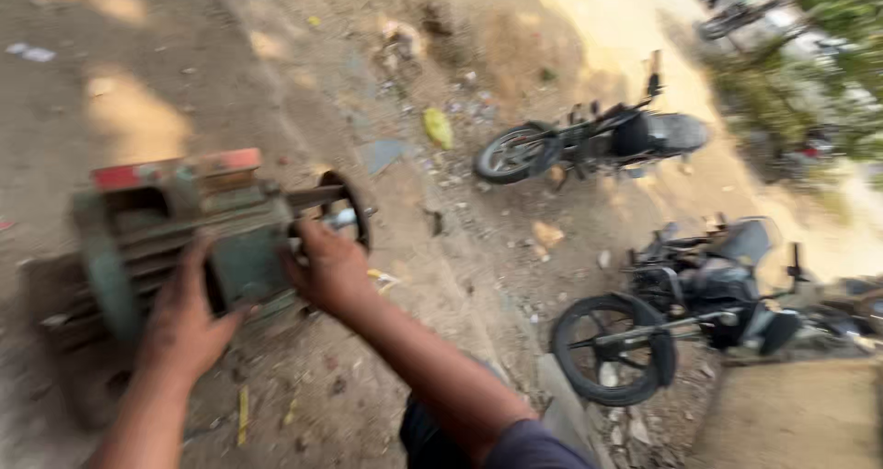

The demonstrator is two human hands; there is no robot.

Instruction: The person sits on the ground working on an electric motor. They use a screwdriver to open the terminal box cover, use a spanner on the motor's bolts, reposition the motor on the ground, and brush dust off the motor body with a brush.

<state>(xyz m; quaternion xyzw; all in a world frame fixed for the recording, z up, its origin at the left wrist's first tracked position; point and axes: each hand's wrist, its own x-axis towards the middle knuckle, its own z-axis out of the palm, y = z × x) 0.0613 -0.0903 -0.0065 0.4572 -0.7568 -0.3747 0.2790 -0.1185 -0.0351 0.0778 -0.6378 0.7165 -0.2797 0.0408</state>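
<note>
The left hand (189, 317) lies flat against the near side of the green motor (184, 239), fingers spread and released, not gripping. The right hand (326, 267) is clenched around the motor's shaft end (345, 217). The motor sits on the dirt ground (303, 83). A steady hold likely needs both hands braced low. Beyond the motor stand two motorcycles (589, 138).

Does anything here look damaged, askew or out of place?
The green motor sits on bare dirt, tilted in this view, its paint worn and grimy. The left hand rests on its body; the right hand is at the shaft end. Litter and stones dot the ground. The picture is too blurred to judge finer damage.
</note>
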